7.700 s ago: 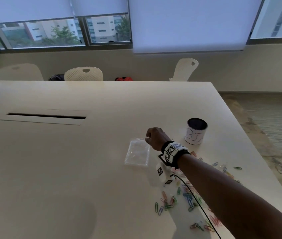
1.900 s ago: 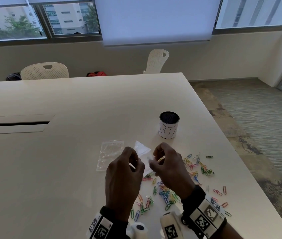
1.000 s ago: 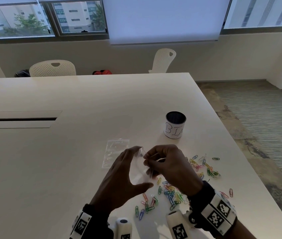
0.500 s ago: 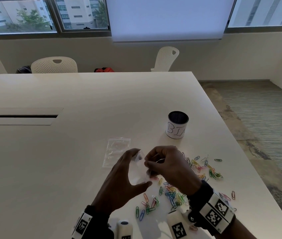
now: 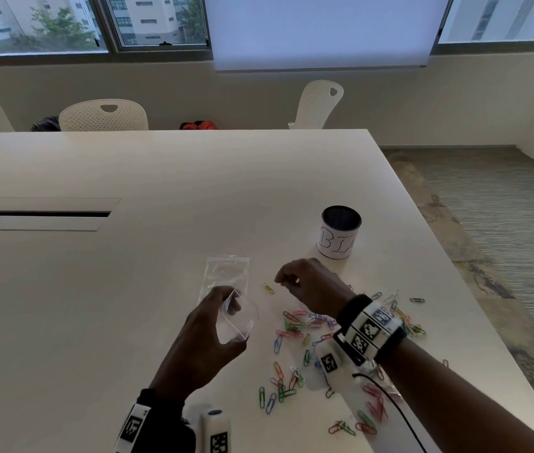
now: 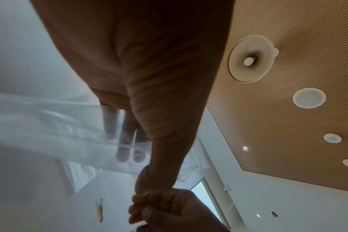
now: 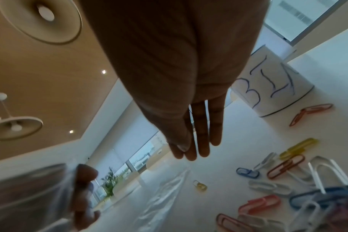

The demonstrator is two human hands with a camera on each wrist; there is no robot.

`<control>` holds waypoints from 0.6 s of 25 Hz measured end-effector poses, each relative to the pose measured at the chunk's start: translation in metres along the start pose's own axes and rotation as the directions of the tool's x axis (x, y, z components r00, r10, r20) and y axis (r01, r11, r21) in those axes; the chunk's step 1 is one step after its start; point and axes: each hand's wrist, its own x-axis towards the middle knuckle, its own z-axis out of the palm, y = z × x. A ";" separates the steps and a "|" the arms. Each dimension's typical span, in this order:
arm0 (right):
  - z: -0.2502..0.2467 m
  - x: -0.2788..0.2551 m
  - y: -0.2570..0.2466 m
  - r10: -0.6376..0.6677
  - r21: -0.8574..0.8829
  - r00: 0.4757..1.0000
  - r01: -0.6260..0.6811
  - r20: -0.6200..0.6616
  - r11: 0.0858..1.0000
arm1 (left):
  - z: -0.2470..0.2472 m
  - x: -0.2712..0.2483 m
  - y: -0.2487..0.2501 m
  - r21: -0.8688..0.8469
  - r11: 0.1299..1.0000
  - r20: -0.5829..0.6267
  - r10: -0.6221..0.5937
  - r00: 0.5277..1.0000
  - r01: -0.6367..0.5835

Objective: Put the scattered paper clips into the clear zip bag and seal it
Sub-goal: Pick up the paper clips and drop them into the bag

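The left hand point(image 5: 208, 335) holds a small clear plastic zip bag point(image 5: 238, 318) above the white surface point(image 5: 128, 289), with the fingers point(image 5: 226, 297) and thumb curled round the bag so that its mouth stands open toward the right. The right hand point(image 5: 311, 289) hovers just beyond the bag mouth, above the surface. Its fingers point(image 7: 201, 138) lie straight and close together in the right wrist view, and nothing shows between them. One yellow paper clip point(image 5: 268, 288) lies alone on the surface between the two hands. The scattered multicoloured paper clips point(image 5: 295, 328) lie on the surface under and beside the right forearm. A second clear plastic bag point(image 5: 226, 273) lies flat on the surface just behind the left hand. A white cylindrical cup with handwritten letters point(image 5: 339, 233) stands upright beyond the right hand.
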 end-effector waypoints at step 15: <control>0.003 -0.015 0.020 -0.174 -0.076 0.883 0.229 0.435 0.970 | 0.015 0.002 0.006 -0.031 0.999 0.044 -0.018 0.999 0.019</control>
